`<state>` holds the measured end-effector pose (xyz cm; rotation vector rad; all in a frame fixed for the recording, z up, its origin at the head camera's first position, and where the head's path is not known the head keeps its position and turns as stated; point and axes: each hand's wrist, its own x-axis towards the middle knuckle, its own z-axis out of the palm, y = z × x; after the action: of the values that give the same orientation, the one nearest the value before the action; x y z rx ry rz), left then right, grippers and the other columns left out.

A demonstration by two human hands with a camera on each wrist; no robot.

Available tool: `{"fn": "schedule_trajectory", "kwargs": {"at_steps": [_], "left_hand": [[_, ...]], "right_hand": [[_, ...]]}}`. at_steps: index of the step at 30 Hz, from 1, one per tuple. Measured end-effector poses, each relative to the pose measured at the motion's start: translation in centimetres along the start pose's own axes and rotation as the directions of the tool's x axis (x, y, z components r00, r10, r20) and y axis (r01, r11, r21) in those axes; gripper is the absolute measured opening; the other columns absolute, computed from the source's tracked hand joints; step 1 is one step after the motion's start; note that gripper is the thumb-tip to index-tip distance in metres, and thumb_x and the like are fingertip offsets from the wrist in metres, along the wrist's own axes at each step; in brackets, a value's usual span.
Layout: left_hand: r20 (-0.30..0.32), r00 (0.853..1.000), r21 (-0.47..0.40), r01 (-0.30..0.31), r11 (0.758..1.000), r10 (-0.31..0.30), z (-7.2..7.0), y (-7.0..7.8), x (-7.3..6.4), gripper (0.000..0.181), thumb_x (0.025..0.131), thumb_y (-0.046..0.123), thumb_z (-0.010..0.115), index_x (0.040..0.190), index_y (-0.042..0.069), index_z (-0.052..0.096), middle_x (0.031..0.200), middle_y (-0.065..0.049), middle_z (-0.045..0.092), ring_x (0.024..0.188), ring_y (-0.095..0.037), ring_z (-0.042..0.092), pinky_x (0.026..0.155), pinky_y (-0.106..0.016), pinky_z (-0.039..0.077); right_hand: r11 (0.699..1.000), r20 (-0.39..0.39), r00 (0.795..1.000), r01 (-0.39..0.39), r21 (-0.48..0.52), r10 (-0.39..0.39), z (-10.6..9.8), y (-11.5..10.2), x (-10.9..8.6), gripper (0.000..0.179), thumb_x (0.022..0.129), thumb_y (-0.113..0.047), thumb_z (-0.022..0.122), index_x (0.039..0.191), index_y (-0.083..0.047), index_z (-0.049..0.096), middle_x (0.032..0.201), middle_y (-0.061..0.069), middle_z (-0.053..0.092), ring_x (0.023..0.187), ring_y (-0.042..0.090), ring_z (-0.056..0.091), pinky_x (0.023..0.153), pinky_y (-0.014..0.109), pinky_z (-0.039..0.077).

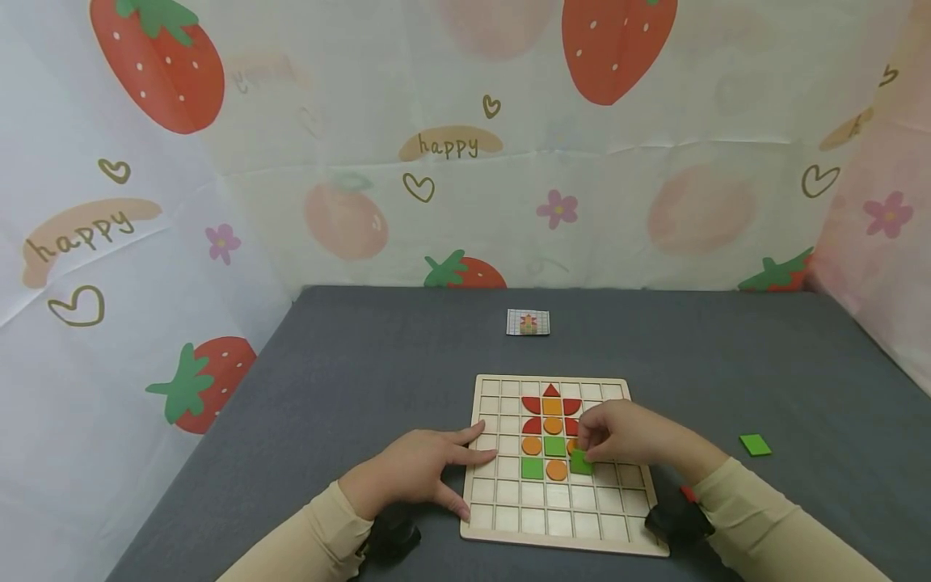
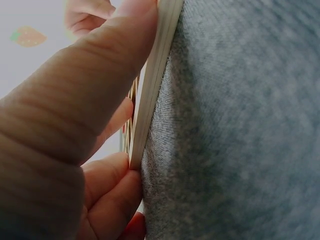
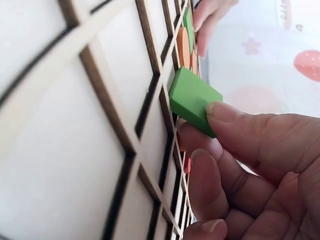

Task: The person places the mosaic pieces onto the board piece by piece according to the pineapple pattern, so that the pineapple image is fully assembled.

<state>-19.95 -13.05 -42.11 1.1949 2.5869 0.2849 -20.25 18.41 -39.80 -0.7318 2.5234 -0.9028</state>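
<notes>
A wooden grid board (image 1: 509, 517) lies on the dark table, with red, orange and green tiles set in its cells. My right hand (image 1: 624, 435) pinches a green square tile (image 3: 192, 97) between thumb and fingers. In the right wrist view that tile is tilted, one corner right at the grid, beside an orange round tile (image 1: 556, 470). My left hand (image 1: 429, 465) rests at the board's left edge with fingers spread, the fingertips over the rim and the thumb (image 2: 120, 45) along its side.
Right of the board lies a loose green square tile (image 1: 755, 444). A bit of a red piece (image 1: 688, 494) shows beside the right wrist. Behind the board is a small pattern card (image 1: 528, 322). A printed curtain (image 1: 465, 210) hangs around the table.
</notes>
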Motion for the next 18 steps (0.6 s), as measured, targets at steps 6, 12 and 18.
{"fn": "schedule_trajectory", "kwargs": {"at_steps": [6,12,18], "left_hand": [[0.000,1.000,0.001,0.000,1.000,0.000,0.05,0.00,0.01,0.081,0.064,0.068,0.059,0.137,0.039,0.038,0.149,0.004,0.026,0.128,-0.014,0.039,0.097,-0.036,0.038],[0.004,1.000,0.002,0.001,1.000,-0.001,-0.01,0.07,-0.05,0.080,0.064,0.068,0.058,0.136,0.039,0.038,0.149,0.004,0.026,0.128,-0.014,0.038,0.097,-0.036,0.038],[0.007,1.000,0.000,0.009,1.000,-0.009,-0.05,0.14,-0.08,0.081,0.064,0.068,0.059,0.137,0.039,0.038,0.149,0.004,0.025,0.128,-0.014,0.038,0.097,-0.037,0.037]], "right_hand": [[1.000,0.012,1.000,0.002,0.022,-0.002,0.11,0.04,-0.07,0.015,0.078,-0.006,0.070,0.070,-0.013,0.059,0.067,-0.006,0.055,0.062,0.009,0.050,0.057,0.025,0.043],[1.000,0.020,1.000,0.017,0.014,-0.017,0.30,-0.08,-0.03,0.017,0.077,-0.005,0.070,0.067,-0.013,0.058,0.064,-0.008,0.052,0.060,0.007,0.047,0.055,0.023,0.040],[1.000,0.010,1.000,0.004,0.014,-0.004,0.59,-0.44,-0.08,0.018,0.076,-0.007,0.071,0.066,-0.013,0.058,0.063,-0.008,0.051,0.058,0.007,0.045,0.054,0.023,0.038]]}}
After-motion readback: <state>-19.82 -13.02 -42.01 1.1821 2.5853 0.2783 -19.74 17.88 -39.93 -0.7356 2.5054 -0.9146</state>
